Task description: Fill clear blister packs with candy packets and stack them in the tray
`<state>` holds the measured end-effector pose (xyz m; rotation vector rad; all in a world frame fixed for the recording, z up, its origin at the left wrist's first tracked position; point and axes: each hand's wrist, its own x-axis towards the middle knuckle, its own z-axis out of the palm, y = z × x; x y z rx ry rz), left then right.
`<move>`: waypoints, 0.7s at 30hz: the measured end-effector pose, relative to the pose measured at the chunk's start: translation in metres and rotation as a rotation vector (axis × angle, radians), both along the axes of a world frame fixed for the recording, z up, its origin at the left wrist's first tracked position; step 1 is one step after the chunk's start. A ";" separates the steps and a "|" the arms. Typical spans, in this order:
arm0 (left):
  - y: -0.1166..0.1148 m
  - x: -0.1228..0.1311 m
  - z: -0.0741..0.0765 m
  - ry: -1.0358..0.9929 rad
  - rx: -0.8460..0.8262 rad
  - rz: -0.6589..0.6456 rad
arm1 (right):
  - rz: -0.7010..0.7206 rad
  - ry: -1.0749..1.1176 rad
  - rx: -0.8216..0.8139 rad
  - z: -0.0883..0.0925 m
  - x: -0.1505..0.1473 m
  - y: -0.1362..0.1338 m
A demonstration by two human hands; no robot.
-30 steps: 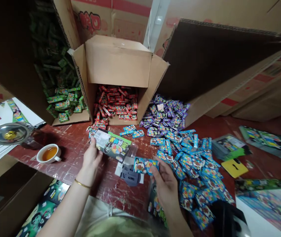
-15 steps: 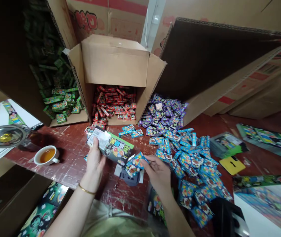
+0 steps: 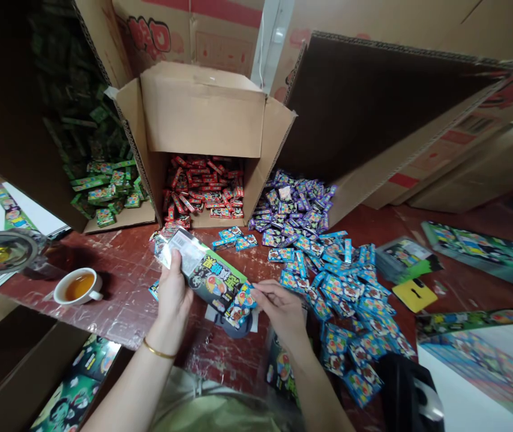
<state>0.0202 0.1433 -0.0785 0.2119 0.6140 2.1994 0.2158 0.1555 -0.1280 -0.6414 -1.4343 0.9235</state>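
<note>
My left hand (image 3: 174, 299) is closed around the left end of a dark and green printed package (image 3: 213, 270), thumb on top. My right hand (image 3: 281, 309) pinches the edge of a blue packet (image 3: 242, 305), which lies against the package's right end. To the right spreads a heap of blue packets (image 3: 346, 288). Two or so more blue packets (image 3: 233, 238) rest beyond the package. A round dark object (image 3: 237, 327) on the table is partly hidden beneath the package.
Cartons hold green packets (image 3: 103, 189), red packets (image 3: 206, 186) and purple packets (image 3: 301, 204). On the red table (image 3: 125, 258) stand a teacup (image 3: 77, 286) and a glass pot (image 3: 4, 252). A yellow card (image 3: 414, 294) and a black device (image 3: 411, 393) lie right.
The blue packet in my right hand has moved left and down, from the package's corner to flat against its right end. The view has shifted slightly.
</note>
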 end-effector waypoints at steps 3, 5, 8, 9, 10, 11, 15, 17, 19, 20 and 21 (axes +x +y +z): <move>-0.001 0.004 -0.001 -0.003 0.003 -0.011 | 0.020 0.009 -0.046 -0.002 -0.005 0.003; 0.000 0.004 -0.001 0.013 0.019 -0.022 | -0.001 0.078 -0.111 -0.004 -0.009 0.002; 0.001 -0.001 0.004 0.022 0.035 -0.015 | 0.079 0.146 -0.143 -0.012 -0.012 -0.006; 0.001 -0.004 0.006 0.023 0.031 -0.015 | 0.121 0.131 -0.119 -0.014 -0.012 -0.009; 0.000 -0.006 0.008 0.030 0.023 -0.029 | 0.142 0.098 -0.081 -0.017 -0.012 -0.012; -0.001 -0.008 0.009 0.049 0.018 -0.058 | 0.129 0.055 -0.033 -0.019 -0.011 -0.015; -0.005 -0.002 0.003 0.209 0.026 -0.208 | -0.204 -0.148 0.213 -0.018 -0.015 -0.022; -0.007 0.002 -0.005 0.295 0.021 -0.261 | -0.333 -0.216 0.323 -0.017 -0.022 -0.026; -0.008 0.000 -0.012 0.366 -0.006 -0.290 | -0.368 -0.242 0.379 -0.020 -0.027 -0.033; -0.009 -0.004 -0.015 0.398 -0.024 -0.283 | -0.351 -0.251 0.383 -0.023 -0.028 -0.036; -0.010 -0.010 -0.018 0.434 -0.048 -0.258 | -0.312 -0.265 0.370 -0.027 -0.027 -0.039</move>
